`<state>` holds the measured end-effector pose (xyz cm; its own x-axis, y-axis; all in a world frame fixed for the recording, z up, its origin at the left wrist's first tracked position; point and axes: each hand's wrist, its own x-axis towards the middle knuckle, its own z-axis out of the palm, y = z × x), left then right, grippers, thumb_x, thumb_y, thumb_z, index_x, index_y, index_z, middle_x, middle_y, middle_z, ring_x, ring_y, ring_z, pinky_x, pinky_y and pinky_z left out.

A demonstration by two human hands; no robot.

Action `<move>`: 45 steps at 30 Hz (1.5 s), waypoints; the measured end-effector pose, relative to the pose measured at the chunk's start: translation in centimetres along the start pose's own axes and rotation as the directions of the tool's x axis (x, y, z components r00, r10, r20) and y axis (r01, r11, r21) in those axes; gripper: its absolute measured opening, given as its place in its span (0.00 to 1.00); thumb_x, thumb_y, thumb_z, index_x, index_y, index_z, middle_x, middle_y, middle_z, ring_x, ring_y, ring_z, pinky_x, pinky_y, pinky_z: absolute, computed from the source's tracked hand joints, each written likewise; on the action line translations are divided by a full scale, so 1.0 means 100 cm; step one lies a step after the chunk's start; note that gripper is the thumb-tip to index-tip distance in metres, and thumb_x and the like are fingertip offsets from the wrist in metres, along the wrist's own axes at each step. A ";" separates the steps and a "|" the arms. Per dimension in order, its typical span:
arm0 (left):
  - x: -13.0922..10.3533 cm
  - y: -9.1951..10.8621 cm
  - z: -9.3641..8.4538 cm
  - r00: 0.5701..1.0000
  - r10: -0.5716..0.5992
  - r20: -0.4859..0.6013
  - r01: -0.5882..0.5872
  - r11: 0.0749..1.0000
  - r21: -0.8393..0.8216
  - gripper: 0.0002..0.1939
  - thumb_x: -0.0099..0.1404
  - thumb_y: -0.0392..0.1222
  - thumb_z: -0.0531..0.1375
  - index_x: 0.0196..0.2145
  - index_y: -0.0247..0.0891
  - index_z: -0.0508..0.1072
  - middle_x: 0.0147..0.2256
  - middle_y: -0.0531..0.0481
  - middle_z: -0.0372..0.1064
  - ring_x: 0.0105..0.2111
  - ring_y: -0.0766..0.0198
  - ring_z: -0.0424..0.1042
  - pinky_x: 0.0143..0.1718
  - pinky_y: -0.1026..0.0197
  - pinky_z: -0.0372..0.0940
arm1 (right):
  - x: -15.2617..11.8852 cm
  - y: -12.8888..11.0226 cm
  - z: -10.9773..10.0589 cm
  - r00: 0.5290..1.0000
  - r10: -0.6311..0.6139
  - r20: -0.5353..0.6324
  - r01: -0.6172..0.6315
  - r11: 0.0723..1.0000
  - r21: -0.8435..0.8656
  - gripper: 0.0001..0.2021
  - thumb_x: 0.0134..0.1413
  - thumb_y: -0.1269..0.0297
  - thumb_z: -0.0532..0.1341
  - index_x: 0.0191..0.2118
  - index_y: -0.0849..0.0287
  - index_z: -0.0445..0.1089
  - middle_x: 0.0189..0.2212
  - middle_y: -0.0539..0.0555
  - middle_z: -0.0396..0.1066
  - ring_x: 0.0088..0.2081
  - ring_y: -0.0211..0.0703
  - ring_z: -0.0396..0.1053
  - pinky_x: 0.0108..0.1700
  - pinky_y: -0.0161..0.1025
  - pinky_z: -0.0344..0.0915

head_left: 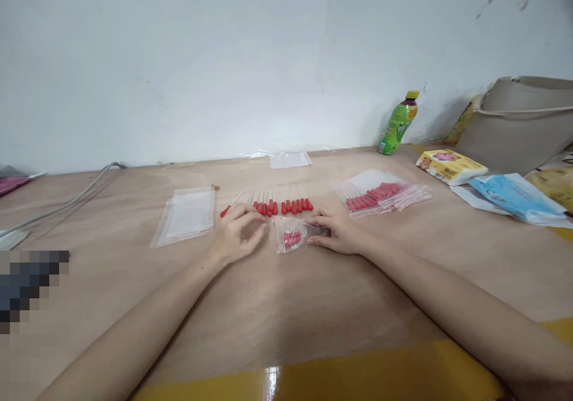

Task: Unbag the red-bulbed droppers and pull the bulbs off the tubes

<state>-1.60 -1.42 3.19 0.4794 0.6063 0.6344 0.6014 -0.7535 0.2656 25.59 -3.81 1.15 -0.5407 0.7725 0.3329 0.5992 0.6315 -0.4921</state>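
The right hand (336, 233) pinches a clear bag (280, 234) at its nine o'clock, the left hand (234, 233) curls around nothing, and the red bulbs (292, 238) inside could slide out if the bag tips.

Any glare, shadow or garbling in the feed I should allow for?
Head view: a bright glare spot on the yellow strip along the near side; head view: soft shadow across the table between the arms; head view: small glints on the clear bag at the right hand; head view: blocky pixels at far left.
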 end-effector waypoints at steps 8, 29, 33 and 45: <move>0.000 0.028 0.023 0.951 -0.036 0.306 0.109 0.968 -0.226 0.13 0.60 0.41 0.56 0.43 0.42 0.72 0.41 0.47 0.71 0.39 0.61 0.70 0.40 0.57 0.65 | -0.001 0.002 0.001 1.000 -0.022 -0.011 0.022 1.000 0.001 0.22 0.48 0.54 0.61 0.48 0.59 0.66 0.38 0.57 0.63 0.39 0.43 0.63 0.39 0.40 0.64; 0.006 0.031 0.009 0.925 -0.145 0.352 0.302 0.842 -0.447 0.11 0.59 0.45 0.57 0.37 0.37 0.70 0.34 0.48 0.71 0.33 0.63 0.71 0.35 0.59 0.68 | -0.001 0.003 0.003 1.000 -0.013 -0.008 0.013 1.000 0.021 0.20 0.49 0.55 0.60 0.48 0.57 0.67 0.38 0.56 0.63 0.39 0.42 0.63 0.40 0.40 0.63; 0.027 0.006 -0.036 0.851 -0.193 0.488 0.410 0.826 -0.388 0.14 0.56 0.47 0.59 0.39 0.38 0.71 0.32 0.49 0.74 0.33 0.60 0.73 0.36 0.57 0.70 | 0.000 0.001 0.001 1.000 -0.004 0.014 0.003 1.000 0.007 0.19 0.50 0.55 0.60 0.48 0.56 0.67 0.38 0.56 0.62 0.39 0.42 0.63 0.39 0.39 0.63; 0.026 -0.034 -0.067 0.996 -0.031 -0.088 0.049 0.974 0.222 0.11 0.62 0.44 0.53 0.39 0.43 0.74 0.39 0.53 0.73 0.38 0.60 0.72 0.41 0.56 0.68 | -0.001 0.003 0.003 1.000 0.007 0.002 -0.007 1.000 -0.003 0.21 0.49 0.54 0.60 0.49 0.56 0.66 0.39 0.56 0.62 0.37 0.41 0.63 0.37 0.38 0.63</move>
<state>-6.69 1.05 8.86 0.4029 0.6044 0.6873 0.7514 -0.6472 0.1287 25.62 -3.72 0.79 -0.5379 0.7768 0.3275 0.6050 0.6263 -0.4916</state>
